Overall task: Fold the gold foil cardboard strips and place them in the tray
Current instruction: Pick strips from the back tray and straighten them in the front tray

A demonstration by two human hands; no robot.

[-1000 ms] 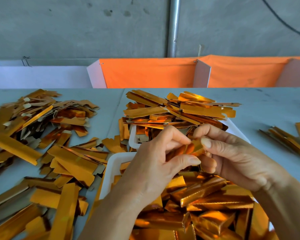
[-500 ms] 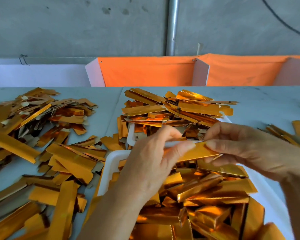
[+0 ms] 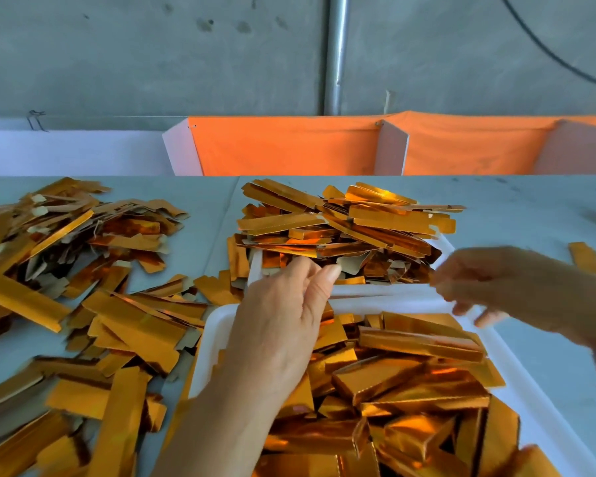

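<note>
A grey surface [image 3: 530,215] under a concrete wall carries loose gold foil strips [image 3: 131,315]. Folded ones fill the near white tray [image 3: 544,404]; flat ones heap in the far tray [image 3: 338,222]. The left hand [image 3: 283,325] and blurred right hand [image 3: 516,287] hover with their grip apart, holding nothing. The strips look light, stiff and slick, best pinched at the ends; the tray rims crowd the reach.

strip heaps [image 3: 69,287] crowd left, bare table [image 3: 530,215] right
</note>
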